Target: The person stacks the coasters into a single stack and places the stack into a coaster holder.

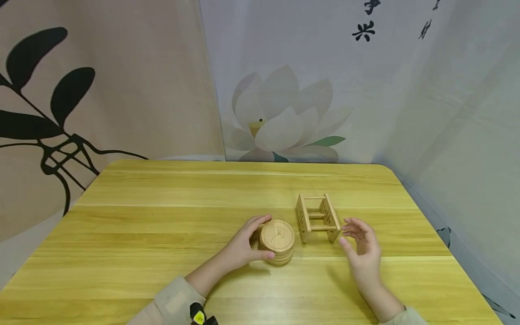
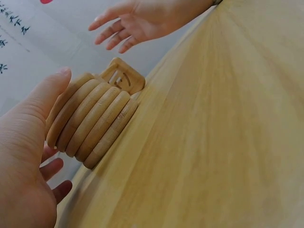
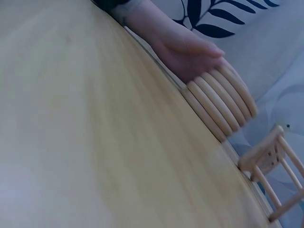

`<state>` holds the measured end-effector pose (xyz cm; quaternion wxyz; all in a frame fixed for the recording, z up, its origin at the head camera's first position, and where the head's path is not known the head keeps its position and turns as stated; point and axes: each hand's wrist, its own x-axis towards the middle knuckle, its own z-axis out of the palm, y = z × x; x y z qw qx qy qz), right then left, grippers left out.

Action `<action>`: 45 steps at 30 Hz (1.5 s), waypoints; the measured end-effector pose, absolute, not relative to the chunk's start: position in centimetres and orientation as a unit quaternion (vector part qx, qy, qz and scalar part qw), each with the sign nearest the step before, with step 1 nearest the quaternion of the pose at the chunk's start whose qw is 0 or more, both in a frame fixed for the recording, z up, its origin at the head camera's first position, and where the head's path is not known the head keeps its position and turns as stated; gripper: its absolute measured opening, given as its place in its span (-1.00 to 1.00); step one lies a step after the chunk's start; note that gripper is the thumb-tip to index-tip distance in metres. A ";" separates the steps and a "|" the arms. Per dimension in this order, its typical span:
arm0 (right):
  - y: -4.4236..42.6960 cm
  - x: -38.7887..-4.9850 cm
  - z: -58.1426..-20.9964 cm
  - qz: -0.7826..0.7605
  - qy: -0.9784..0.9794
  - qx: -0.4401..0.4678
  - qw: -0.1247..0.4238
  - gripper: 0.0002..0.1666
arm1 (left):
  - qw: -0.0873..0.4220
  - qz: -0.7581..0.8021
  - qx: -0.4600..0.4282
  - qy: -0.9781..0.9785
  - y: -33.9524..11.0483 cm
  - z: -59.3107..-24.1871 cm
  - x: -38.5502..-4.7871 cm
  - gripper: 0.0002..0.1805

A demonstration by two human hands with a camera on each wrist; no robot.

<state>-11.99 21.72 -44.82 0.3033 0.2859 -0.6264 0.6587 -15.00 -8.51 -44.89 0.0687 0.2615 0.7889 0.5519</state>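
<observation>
Several round wooden discs form a stack [image 1: 277, 236] on the table, the top one carrying a leaf-like engraving. Around its left side curves my left hand [image 1: 243, 246], thumb in front and fingers behind; the left wrist view shows the thumb [image 2: 52, 90] along the stack [image 2: 90, 121]. Whether the fingers press on the discs is hard to tell. A wooden rack [image 1: 318, 218] with slatted sides and round rods stands just behind and right of the stack. My right hand [image 1: 363, 253] hovers right of the rack, fingers loosely bent, holding nothing.
The wooden table [image 1: 142, 234] reaches back to a curtain [image 1: 154, 81] with printed leaves, a lotus and dark characters. Another pale curtain hangs along the right side of the table.
</observation>
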 end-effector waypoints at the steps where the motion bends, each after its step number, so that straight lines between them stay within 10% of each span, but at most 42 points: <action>1: 21.6 -11.9 -44.8 0.658 -0.625 0.291 0.301 -0.37 | 0.069 0.553 0.263 0.787 -8.5 -44.9 -15.0 0.00; 20: 19.0 -10.5 -45.1 0.622 -0.660 0.356 0.225 -0.31 | 0.099 0.576 0.253 0.771 -8.0 -41.3 -13.0 -0.05; 45: 16.9 -9.9 -45.5 0.581 -0.732 0.336 0.115 -0.11 | 0.117 0.594 0.247 0.757 -7.6 -45.0 -14.3 0.07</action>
